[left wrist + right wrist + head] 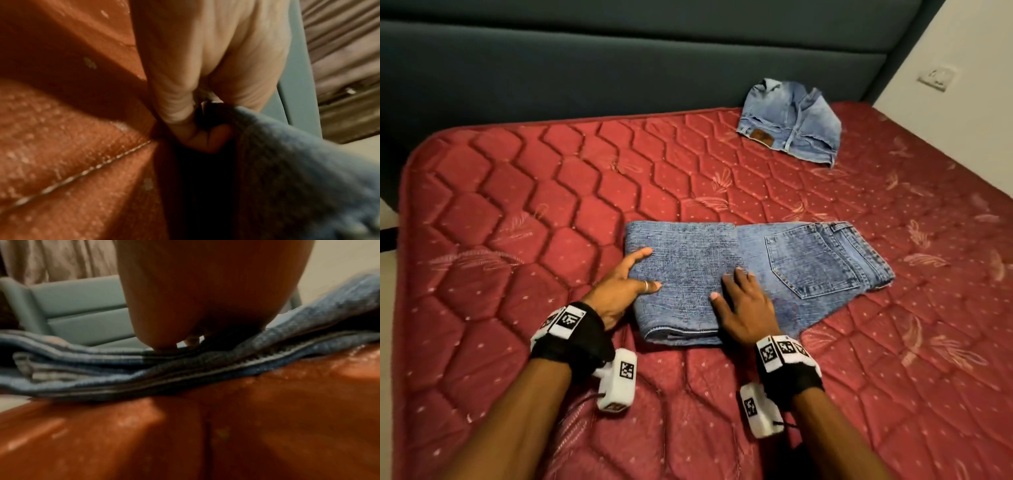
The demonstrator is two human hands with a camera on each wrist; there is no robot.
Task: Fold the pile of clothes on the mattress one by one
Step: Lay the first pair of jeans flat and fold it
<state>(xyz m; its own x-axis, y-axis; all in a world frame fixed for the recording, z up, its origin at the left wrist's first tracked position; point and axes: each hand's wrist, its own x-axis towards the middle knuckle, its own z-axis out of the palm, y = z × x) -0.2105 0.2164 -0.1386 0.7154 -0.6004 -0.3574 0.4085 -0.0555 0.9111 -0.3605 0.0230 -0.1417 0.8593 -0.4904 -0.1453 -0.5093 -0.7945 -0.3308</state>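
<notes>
While the left hand (619, 286) is gripping the jeans' (750, 274) folded edge on the mattress (517, 222) and the right hand (744, 308) is pressing flat-fingered, the thick layers are probably risking springing open once released.

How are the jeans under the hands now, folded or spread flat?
Partly folded. The leg part of the jeans lies doubled back in layers, while the back pocket end stays uncovered; the right hand presses at the fold's edge.

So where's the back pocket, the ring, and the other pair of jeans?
back pocket (815, 260): head view, middle of the pocket panel.
ring (645, 286): head view, band on a left-hand finger.
other jeans (791, 120): head view, middle of the folded denim.
</notes>
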